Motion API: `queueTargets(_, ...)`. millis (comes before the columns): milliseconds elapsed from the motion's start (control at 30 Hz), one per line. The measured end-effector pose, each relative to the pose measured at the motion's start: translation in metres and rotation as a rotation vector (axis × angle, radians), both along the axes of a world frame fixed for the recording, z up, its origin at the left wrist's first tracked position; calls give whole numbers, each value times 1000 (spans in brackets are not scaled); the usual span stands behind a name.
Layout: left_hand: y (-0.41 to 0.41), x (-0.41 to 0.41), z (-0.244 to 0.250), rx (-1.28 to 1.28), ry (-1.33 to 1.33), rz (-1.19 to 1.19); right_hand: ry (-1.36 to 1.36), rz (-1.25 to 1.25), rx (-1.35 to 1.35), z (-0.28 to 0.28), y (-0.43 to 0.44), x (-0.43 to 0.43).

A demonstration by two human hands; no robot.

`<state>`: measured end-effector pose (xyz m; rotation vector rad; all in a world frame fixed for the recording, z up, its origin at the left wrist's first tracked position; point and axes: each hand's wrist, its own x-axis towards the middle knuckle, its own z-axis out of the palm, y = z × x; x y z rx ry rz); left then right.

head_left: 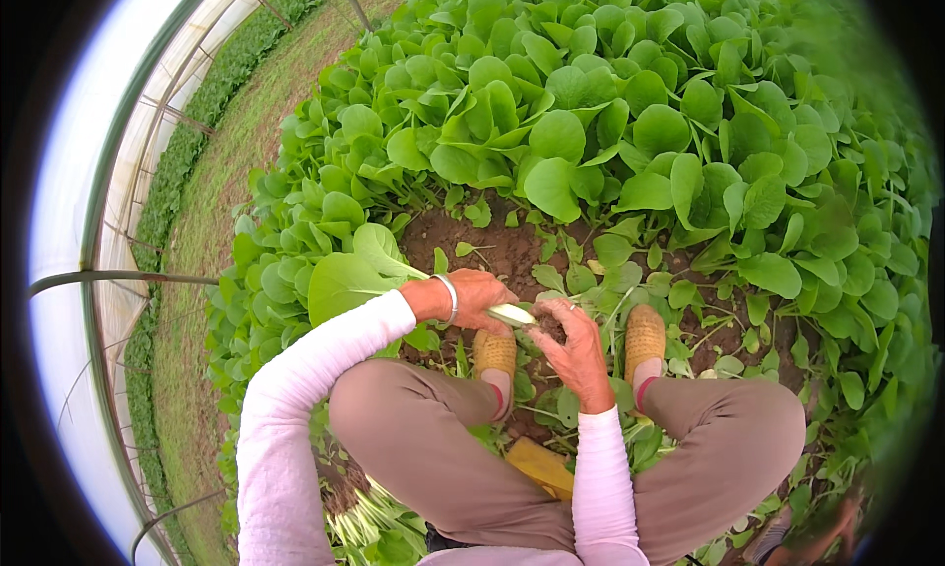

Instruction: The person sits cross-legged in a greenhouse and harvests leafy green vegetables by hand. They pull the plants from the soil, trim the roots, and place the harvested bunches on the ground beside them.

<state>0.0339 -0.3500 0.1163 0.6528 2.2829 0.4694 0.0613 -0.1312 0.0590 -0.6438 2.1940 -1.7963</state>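
My left hand [476, 299], with a silver bangle at its wrist, grips a leafy green plant by its pale stem [511, 315]. The plant's broad leaves [343, 285] stick out to the left behind that wrist. At the stem's cut or root end, my right hand [574, 348] is curled around a brown clump of soil and roots [552, 330]. Its fingertips are at the end of the stem. Both hands are above the ground between my yellow shoes [644, 337]. Whether a blade is in the right hand cannot be seen.
A dense bed of leafy greens [557, 134] grows ahead and to the right. Loose leaves [613, 278] litter the brown soil [509, 248]. Pulled greens [369, 518] lie by my left hip; a yellow object [543, 464] is beneath me. A greenhouse pole [155, 276] reaches in at left. Another person's limb [827, 533] shows lower right.
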Motion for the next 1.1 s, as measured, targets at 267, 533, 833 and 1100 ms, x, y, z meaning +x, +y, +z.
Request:
queueTargets(267, -6, 15, -24, 306, -450, 195, -151, -8, -121, 8, 15, 13)
queueTargets(533, -46, 26, 0, 217, -614, 632, -48, -180, 130, -15, 60, -1)
queueTargets(833, -10, 27, -6, 380, -773, 612, -162, 38, -182, 8, 12, 2)
queueTargets(1100, -63, 84, 33, 347, -533, 687, -546, -10, -343, 2, -7, 15)
